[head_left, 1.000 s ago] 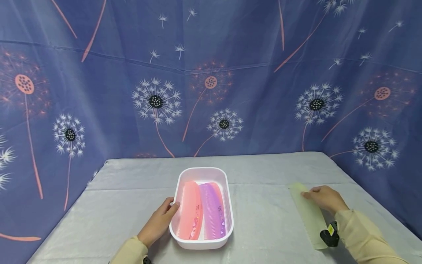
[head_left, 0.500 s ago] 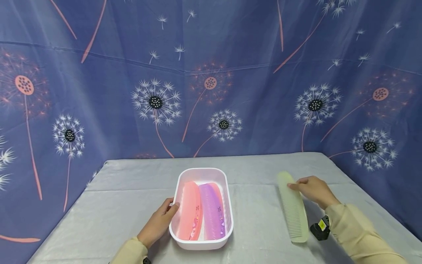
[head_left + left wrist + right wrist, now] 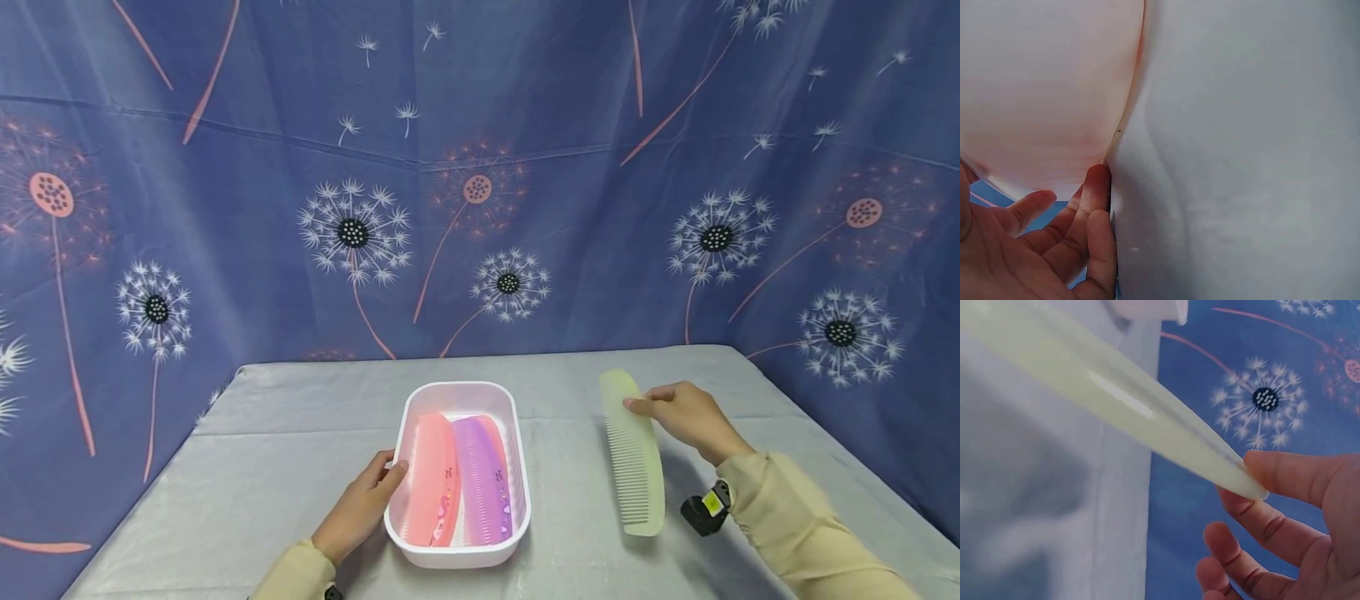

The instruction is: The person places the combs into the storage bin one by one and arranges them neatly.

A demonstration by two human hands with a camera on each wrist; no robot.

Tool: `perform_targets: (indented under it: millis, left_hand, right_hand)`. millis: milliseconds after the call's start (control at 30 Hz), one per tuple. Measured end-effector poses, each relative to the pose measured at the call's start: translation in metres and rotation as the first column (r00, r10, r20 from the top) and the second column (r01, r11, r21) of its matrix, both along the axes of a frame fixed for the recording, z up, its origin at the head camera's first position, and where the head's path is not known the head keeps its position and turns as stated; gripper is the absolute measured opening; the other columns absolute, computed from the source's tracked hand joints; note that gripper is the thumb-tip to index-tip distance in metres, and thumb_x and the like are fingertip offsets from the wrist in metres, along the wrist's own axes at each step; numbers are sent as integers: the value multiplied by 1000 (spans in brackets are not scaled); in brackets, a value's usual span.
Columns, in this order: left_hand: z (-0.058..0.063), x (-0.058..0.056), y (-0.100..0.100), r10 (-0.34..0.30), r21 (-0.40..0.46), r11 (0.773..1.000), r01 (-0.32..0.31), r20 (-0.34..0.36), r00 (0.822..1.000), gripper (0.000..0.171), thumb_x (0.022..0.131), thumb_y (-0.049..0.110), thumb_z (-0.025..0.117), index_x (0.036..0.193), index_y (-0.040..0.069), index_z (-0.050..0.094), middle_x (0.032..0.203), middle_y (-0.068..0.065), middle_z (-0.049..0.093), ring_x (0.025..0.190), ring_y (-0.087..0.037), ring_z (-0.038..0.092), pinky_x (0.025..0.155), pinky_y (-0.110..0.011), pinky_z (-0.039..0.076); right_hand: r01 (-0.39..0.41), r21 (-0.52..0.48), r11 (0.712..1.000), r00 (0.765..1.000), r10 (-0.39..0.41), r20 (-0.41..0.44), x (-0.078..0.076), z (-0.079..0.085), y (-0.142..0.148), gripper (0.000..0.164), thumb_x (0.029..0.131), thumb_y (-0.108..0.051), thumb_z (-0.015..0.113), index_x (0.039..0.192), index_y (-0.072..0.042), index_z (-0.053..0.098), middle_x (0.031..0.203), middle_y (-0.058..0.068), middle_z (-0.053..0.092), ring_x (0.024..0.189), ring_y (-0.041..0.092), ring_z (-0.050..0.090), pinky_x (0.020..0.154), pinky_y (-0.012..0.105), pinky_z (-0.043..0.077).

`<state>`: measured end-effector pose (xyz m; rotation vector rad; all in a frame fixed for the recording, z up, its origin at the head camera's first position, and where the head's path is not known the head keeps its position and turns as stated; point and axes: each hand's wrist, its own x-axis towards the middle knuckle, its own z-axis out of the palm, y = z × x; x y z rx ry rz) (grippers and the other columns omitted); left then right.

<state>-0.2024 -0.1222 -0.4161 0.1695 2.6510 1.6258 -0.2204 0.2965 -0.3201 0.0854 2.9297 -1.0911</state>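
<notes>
Pinched by its far end between thumb and fingers, a pale green comb [image 3: 633,458] hangs tilted in my right hand [image 3: 686,417], above the table to the right of the box. The right wrist view shows the comb [image 3: 1110,400] edge-on, my thumb and index finger [image 3: 1272,519] at its tip. My left hand [image 3: 363,504] holds the left side of a white plastic box [image 3: 457,558], thumb at the rim. Fingertips [image 3: 1096,181] press the box's outer wall [image 3: 1041,94] in the left wrist view. Inside lie a pink comb [image 3: 431,475] and a purple comb [image 3: 483,483], with another pink one partly hidden beneath the purple.
A grey-white cloth covers the table [image 3: 300,408]. Behind it hangs a blue curtain [image 3: 600,250] printed with dandelions, which also runs along both sides. A small black device [image 3: 705,508] is strapped at my right wrist.
My right hand has lifted the green comb off the table and carried it left towards the box, turning it more upright. The left hand and the box have stayed put.
</notes>
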Motion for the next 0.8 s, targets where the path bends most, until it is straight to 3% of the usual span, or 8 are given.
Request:
perform_targets:
  millis: [233, 500, 800]
  left_hand:
    - [2, 1, 1, -2, 7, 1000, 2, -11, 1000, 43, 107, 32, 50, 138, 3, 54, 104, -6, 67, 96, -19, 63, 94, -48, 48]
    - [3, 2, 1, 7, -1, 1000, -7, -1, 1000, 43, 108, 31, 49, 139, 3, 54, 105, -7, 67, 97, -20, 62, 96, -51, 47]
    - [2, 3, 1, 8, 6, 1000, -8, -1, 1000, 41, 107, 32, 50, 137, 5, 55, 103, -6, 67, 97, -19, 62, 96, -48, 46]
  right_hand:
    - [-3, -102, 995, 1000, 4, 3, -2, 7, -18, 59, 98, -46, 63, 128, 5, 66, 145, 30, 49, 135, 54, 39, 103, 68, 36]
    - [0, -192, 981, 1000, -2, -11, -7, 13, -44, 51, 97, -43, 66, 119, 3, 71, 138, 26, 56, 123, 44, 53, 102, 61, 40]
    - [-20, -264, 964, 1000, 14, -27, -12, 17, -74, 41, 96, -40, 68, 109, -2, 76, 124, 15, 64, 114, 36, 53, 99, 56, 40]
